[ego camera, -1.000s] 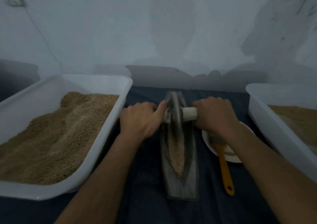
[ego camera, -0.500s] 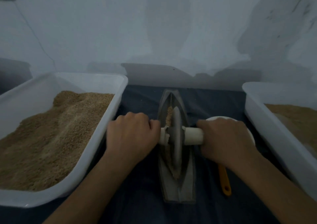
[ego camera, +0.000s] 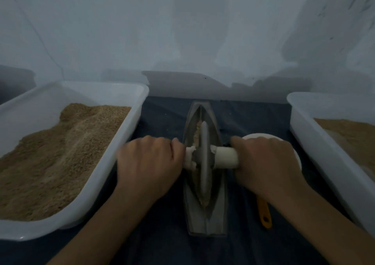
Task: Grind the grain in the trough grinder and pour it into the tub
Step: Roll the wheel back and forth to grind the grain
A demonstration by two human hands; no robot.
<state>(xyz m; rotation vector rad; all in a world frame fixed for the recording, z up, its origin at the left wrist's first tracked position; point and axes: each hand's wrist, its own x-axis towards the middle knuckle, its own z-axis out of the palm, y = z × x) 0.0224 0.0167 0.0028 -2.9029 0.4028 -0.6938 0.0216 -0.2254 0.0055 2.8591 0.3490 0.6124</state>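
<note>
Centrally, a dark boat-shaped trough grinder point(ego camera: 204, 214) lies on a table covered in dark cloth point(ego camera: 162, 118), its length running away from the viewer. A thin grey grinding wheel point(ego camera: 204, 159) stands upright in the groove, with a pale axle handle point(ego camera: 225, 157) through its hub. The left hand point(ego camera: 149, 163) is curled around the axle stub left of the wheel; the right hand point(ego camera: 265, 163) is wrapped around the longer stub on the right. Tan grain point(ego camera: 196, 135) shows in the groove beyond the wheel, and a little shows at the wheel's near edge.

The wheel and trough look like cast metal, so probably heavy and rigid; the wheel would tip sideways unless both ends of the axle are held level. For pouring, the trough is likely best lifted by its two long sides, as loose grain will slide.

Left of the grinder, a white tub point(ego camera: 129, 134) holds a mound of meal. Right of the grinder, a second tub point(ego camera: 316, 143) is cut off by the frame edge. A white bowl point(ego camera: 263, 135) is mostly hidden behind the right hand, and only the end of an orange handle point(ego camera: 264, 216) shows. The picture is dim, and the left hand's outline is blurred.
</note>
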